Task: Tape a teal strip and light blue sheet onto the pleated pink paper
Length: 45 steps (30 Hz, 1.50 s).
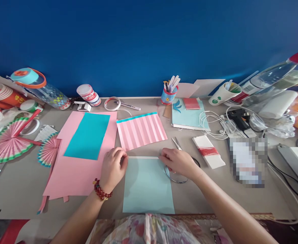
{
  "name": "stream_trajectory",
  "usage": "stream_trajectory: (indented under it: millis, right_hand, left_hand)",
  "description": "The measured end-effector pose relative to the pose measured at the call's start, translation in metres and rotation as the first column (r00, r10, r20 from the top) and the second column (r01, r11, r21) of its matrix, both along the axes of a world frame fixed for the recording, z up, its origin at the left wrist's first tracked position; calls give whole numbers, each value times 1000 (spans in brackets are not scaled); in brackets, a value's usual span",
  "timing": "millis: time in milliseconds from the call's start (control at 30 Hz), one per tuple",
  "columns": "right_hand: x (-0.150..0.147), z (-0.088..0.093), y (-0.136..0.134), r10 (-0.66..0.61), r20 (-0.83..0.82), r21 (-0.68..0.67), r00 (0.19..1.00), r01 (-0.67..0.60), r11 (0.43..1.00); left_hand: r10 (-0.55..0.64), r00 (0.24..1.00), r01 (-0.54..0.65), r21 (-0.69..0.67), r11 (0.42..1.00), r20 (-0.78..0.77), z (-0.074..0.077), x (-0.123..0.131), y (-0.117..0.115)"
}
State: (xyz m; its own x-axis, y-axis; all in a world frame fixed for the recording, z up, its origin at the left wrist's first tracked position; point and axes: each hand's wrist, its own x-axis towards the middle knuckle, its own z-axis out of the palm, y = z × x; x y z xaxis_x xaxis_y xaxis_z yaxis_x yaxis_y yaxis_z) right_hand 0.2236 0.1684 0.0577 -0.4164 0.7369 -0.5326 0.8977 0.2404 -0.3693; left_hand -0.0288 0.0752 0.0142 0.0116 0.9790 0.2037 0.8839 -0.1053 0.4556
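Observation:
A light blue sheet of paper (pixel 147 189) lies in front of me, with a thin white strip along its far edge. My left hand (pixel 114 167), a red bead bracelet at its wrist, has its fingers curled together at the sheet's far left corner. At the far right corner my right hand (pixel 178 162) pinches the edge between thumb and fingers. Scissors (pixel 176 143) lie partly hidden beneath my right hand. Just beyond the sheet is a pleated pink paper (pixel 142 131) with a teal edge strip. To the left, a teal paper (pixel 88 135) rests on a large pink sheet (pixel 70 178).
Watermelon-like paper fans (pixel 10 142) are at the left, near a water bottle (pixel 41 88). Along the blue wall stand a red-and-white tub (pixel 88 95), tape roll (pixel 112 104) and pen cup (pixel 169 95). White earphones (pixel 212 123), red thread on a card (pixel 208 151) and a power strip (pixel 295 164) lie right.

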Motion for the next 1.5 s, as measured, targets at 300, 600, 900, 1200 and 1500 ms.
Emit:
stream_trajectory:
  millis: [300, 600, 900, 1200, 1500]
  right_hand:
    - [1, -1, 0, -7, -12, -8, 1000, 7, 1000]
    - [0, -2, 0, 0, -5, 6, 1000, 0, 1000]
    - [-1, -2, -1, 4, 33, 37, 999, -5, 999]
    - [-3, -3, -2, -8, 43, 56, 999, 5, 998]
    - [-5, -4, -3, 1, 80, 100, 997, -9, 995]
  left_hand:
    - [-1, 999, 1, -4, 1000, -40, -2, 1, 0]
    - [-11, 999, 10, -12, 1000, -46, -1, 3, 0]
    - [-17, 998, 18, 5, 1000, -59, 0, 2, 0]
    - [-11, 999, 10, -3, 1000, -54, -2, 2, -1]
    - [-13, 998, 13, -12, 1000, -55, -1, 3, -1]
